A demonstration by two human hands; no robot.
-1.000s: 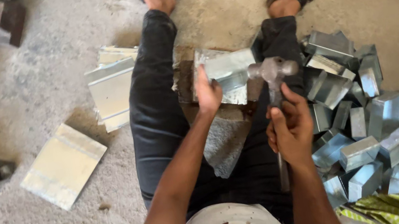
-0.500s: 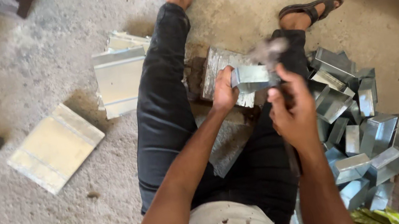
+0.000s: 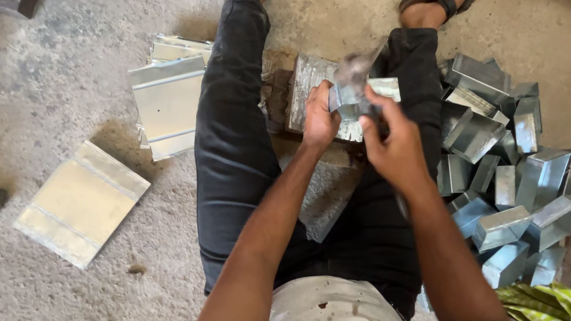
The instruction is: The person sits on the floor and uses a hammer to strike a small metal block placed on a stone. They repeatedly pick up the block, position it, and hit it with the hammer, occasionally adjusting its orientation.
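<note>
Rough concrete floor all round; the left hand (image 3: 319,123) pins a folded galvanised sheet piece (image 3: 367,94) on the block between the legs, the right hand (image 3: 395,151) clenched on a blurred hammer (image 3: 355,69). Finished bent pieces (image 3: 509,171) heap rightward; flat sheets (image 3: 169,102) wait leftward. No labels visible.

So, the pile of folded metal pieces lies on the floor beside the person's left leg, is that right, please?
Not quite: the head view shows the pile of folded metal pieces on the floor beside the person's right leg, not the left.
</note>
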